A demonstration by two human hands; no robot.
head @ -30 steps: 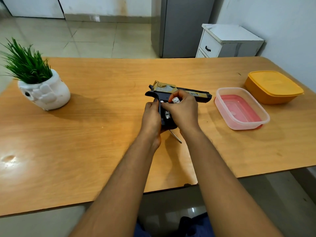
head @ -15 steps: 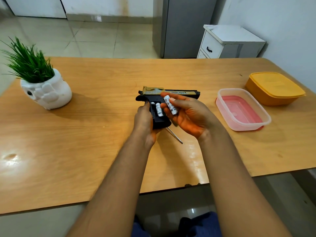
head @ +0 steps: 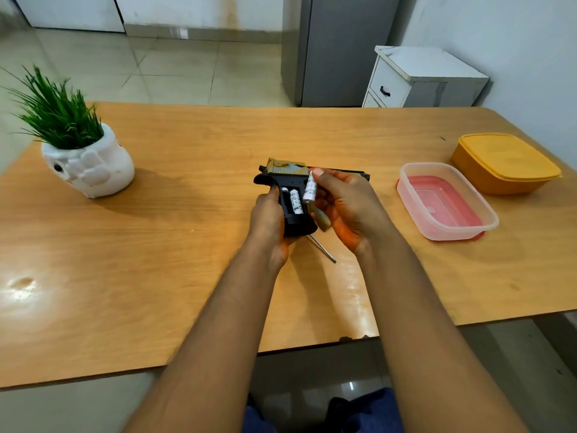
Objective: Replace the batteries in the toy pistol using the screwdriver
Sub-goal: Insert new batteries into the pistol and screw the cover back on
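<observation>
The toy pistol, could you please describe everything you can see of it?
The toy pistol looks plastic: a black frame and handle, with a tan-gold slide on top. It lies on its side on the table, barrel pointing right. The handle's battery bay is open, its cover off, showing two white batteries seated inside. The left hand grips the handle; the right hand pinches a third battery just above the bay.
</observation>
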